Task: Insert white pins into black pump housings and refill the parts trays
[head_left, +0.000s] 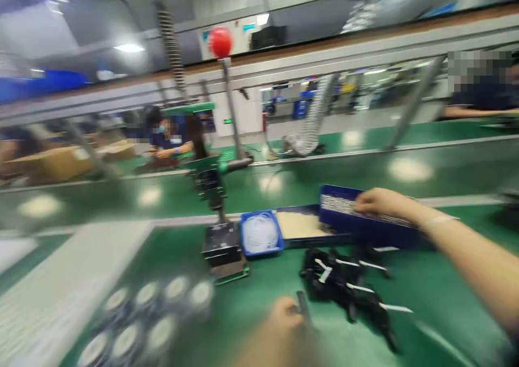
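My left hand, smeared by motion, is closed around a dark narrow part low in the middle of the view. My right hand reaches over the rim of a long dark-blue bin, its fingers bent together and dipping among small pale parts. What the fingertips pinch, if anything, is hidden. Between my hands lies a heap of black pieces with white strips sticking out.
A small hand press with a red knob stands beside a blue tray of clear rings and a bin of cream-coloured pieces. Several round white-topped parts sit at lower left. Co-workers sit across the belt.
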A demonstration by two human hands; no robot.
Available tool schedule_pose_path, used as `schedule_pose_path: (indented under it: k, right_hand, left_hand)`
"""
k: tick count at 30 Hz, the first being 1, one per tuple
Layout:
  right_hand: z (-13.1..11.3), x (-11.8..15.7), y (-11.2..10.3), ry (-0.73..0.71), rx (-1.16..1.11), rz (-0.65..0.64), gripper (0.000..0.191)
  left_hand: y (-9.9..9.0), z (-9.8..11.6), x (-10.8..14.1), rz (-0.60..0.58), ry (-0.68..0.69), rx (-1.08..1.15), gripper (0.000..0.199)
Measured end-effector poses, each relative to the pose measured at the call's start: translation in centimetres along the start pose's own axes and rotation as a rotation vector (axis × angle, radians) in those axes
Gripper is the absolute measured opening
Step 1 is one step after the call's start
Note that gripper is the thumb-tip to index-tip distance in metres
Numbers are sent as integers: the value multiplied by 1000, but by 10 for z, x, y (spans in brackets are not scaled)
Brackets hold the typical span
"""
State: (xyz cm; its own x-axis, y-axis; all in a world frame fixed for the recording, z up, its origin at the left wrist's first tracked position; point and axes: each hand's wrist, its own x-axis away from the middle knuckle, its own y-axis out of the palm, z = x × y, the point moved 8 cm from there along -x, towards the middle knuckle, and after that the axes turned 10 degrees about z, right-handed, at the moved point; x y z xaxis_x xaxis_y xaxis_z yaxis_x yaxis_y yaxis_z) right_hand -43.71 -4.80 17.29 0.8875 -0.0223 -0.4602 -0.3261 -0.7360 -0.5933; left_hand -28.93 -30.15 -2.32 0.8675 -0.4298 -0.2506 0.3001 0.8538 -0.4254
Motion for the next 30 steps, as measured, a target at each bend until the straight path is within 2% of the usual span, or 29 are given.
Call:
schedule_pose_path:
  k: [2,4,6,9,12,14,15,17,19,20,22,24,27,30]
  right_hand:
    - [46,10,-3,261,163,-236,37]
    - [73,7,-10,386,207,-254,31]
    - [83,1,-12,409,210,-220,28]
    - [76,-1,-8,352,191,-221,31]
    - [54,-5,-10,205,139,-198,34]
    - [29,-6,-13,60,68,-102,31]
    - [13,0,-5,17,15,-159,28]
    - [-26,26,10,-52,-82,-204,25]
    - [-69,68,34,-110,-112,-301,26]
    - [-89,92,50,-148,-104,-364,25]
    - [-122,132,76,-290,-75,-395,24]
    - [-139,160,96,-424,11,-365,24]
    - [-145,178,109,-522,131,-326,28]
    - [-145,181,112,-544,211,-332,34]
  left_hand:
    - [5,5,-4,28,14,20,46]
    - [1,12,-5,57,66,28,44]
    - [-9,19,-2,59,143,27,47]
    - [-27,22,9,94,172,-15,52]
    - [-33,19,15,105,136,-60,57]
    - [-33,16,14,87,110,-64,63]
    - [-33,16,14,77,109,-52,67]
    - [-38,23,15,92,140,-9,74]
    - [-49,36,17,169,188,26,74]
    - [-57,43,17,232,202,31,69]
    - [-72,57,16,361,192,27,55]
    - [-83,70,13,435,149,36,38]
    - [-87,84,4,427,49,64,9]
    - [-88,88,-1,385,-37,105,11]
